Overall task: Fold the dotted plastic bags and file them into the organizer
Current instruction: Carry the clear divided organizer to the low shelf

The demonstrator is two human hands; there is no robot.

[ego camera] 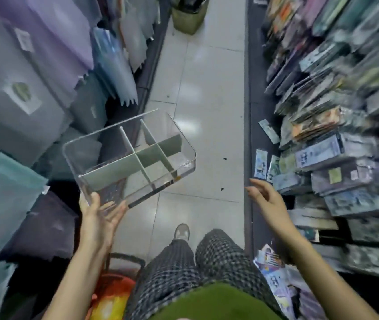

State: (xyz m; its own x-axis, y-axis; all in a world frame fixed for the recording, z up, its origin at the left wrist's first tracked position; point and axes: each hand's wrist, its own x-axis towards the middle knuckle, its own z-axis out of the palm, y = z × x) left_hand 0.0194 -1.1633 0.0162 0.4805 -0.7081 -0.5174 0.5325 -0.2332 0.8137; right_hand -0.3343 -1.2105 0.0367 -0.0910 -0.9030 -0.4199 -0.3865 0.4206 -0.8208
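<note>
A clear acrylic organizer [185, 144] with grey-green cross dividers hangs tilted in the air over the aisle floor. My left hand [99, 219] holds its near corner, thumb up against the side wall and fingers under the base. A dark dotted piece [112, 189] shows in the organizer's near left compartment; whether it lies inside or is seen through the clear wall I cannot tell. My right hand [268, 200] hovers to the right of the organizer, apart from it, fingers spread and relaxed, holding nothing.
Frosted pastel bags [22, 93] crowd the left shelves. Packets of printed cards [336, 158] fill the right shelves and spill to the floor edge. A tiled aisle [197, 88] runs between them, a basket [189, 17] at its far end. A red-orange bag [112, 294] sits by my legs.
</note>
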